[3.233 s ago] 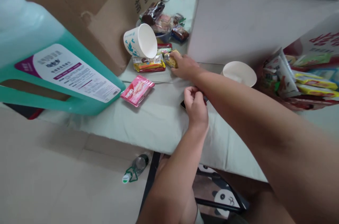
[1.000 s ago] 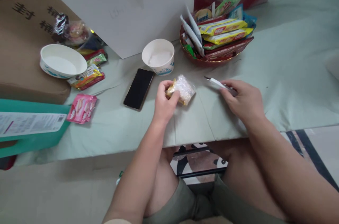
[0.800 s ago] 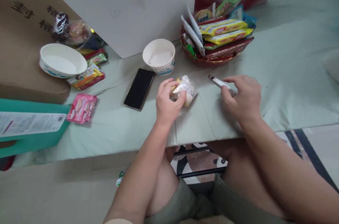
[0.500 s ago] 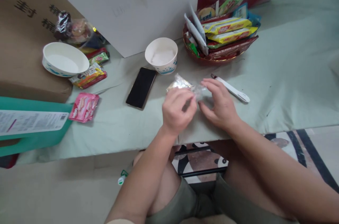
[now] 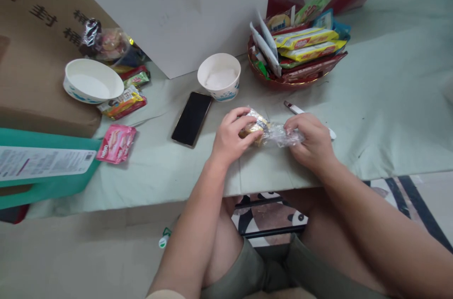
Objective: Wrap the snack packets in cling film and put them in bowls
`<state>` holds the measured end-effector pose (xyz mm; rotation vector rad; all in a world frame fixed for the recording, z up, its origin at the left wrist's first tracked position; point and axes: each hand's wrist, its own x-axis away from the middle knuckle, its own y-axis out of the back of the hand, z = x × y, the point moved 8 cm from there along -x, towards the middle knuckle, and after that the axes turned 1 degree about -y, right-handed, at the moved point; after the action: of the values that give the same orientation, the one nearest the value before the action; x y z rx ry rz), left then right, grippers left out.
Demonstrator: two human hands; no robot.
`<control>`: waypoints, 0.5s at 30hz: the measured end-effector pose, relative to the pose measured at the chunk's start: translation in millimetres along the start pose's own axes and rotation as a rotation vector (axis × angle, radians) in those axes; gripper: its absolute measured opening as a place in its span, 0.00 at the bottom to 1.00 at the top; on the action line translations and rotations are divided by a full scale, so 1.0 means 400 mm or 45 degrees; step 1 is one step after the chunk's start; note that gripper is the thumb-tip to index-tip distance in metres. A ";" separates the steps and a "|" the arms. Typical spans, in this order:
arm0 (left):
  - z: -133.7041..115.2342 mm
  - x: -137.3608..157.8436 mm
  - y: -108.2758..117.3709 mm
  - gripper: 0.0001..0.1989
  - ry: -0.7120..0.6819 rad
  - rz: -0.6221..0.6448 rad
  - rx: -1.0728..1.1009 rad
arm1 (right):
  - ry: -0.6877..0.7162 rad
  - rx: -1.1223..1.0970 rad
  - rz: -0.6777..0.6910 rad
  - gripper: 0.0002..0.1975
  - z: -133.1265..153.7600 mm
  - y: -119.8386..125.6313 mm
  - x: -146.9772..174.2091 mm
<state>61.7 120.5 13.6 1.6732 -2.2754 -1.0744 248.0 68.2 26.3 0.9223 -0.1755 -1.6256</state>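
My left hand point(image 5: 234, 137) is curled over a yellowish wrapped snack point(image 5: 260, 124) that rests on the cloth, its clear plastic shining in the light. From the snack, crumpled clear plastic point(image 5: 279, 135) stretches to the right. My right hand point(image 5: 313, 141) pinches the far end of this plastic between thumb and fingers. A slim white utility knife point(image 5: 293, 107) lies just behind my right hand, which hides its middle. Behind my left hand stands a white paper bowl point(image 5: 220, 77) with a blue pattern, and to its left a black phone point(image 5: 191, 119) lies flat.
A red bowl point(image 5: 293, 84) full of packaged snacks stands at the back right. White and brown cartons point(image 5: 42, 87) line the back. On the left are another paper bowl point(image 5: 94, 82), pink wafer packs point(image 5: 116, 143) and a green box point(image 5: 46, 136). The table's front edge runs below my hands.
My right hand has moved right and closed on the plastic, which is now stretched out between my hands. My left hand has shifted its grip onto the snack itself.
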 end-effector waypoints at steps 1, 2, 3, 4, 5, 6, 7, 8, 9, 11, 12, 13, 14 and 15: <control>-0.004 0.003 0.004 0.08 -0.020 -0.023 -0.009 | -0.015 0.010 0.002 0.05 -0.009 0.006 0.000; -0.011 0.007 0.009 0.07 -0.052 -0.049 -0.021 | -0.033 0.020 0.009 0.05 -0.018 0.011 -0.001; -0.020 0.010 0.013 0.05 -0.098 -0.073 -0.038 | -0.051 0.031 0.019 0.05 -0.027 0.015 0.000; -0.030 0.012 0.016 0.05 -0.152 -0.098 -0.060 | -0.066 0.039 0.027 0.06 -0.033 0.018 0.000; -0.042 0.014 0.019 0.05 -0.209 -0.123 -0.085 | -0.068 0.044 0.031 0.06 -0.037 0.020 0.000; -0.052 0.015 0.020 0.06 -0.262 -0.149 -0.109 | -0.058 0.044 0.031 0.06 -0.037 0.021 0.001; -0.061 0.017 0.021 0.07 -0.303 -0.173 -0.129 | -0.039 0.040 0.026 0.07 -0.035 0.021 0.001; -0.067 0.017 0.022 0.07 -0.325 -0.193 -0.144 | -0.016 0.033 0.019 0.07 -0.033 0.021 0.001; -0.069 0.017 0.023 0.08 -0.325 -0.211 -0.151 | 0.004 0.028 0.008 0.07 -0.031 0.021 0.002; -0.065 0.016 0.028 0.09 -0.279 -0.251 -0.138 | 0.019 0.025 -0.014 0.07 -0.031 0.021 0.003; -0.062 0.016 0.032 0.09 -0.251 -0.274 -0.124 | 0.021 0.024 -0.024 0.07 -0.032 0.022 0.004; -0.059 0.016 0.035 0.09 -0.233 -0.289 -0.117 | 0.025 0.024 -0.028 0.07 -0.033 0.023 0.004; -0.057 0.017 0.035 0.08 -0.230 -0.287 -0.118 | 0.029 0.023 -0.030 0.07 -0.034 0.023 0.003; -0.057 0.017 0.032 0.07 -0.237 -0.256 -0.127 | 0.033 0.023 -0.026 0.07 -0.035 0.023 0.003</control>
<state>60.1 105.7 36.2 1.8643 -2.1496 -1.4173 264.0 69.6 21.6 0.9612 -0.1641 -1.6325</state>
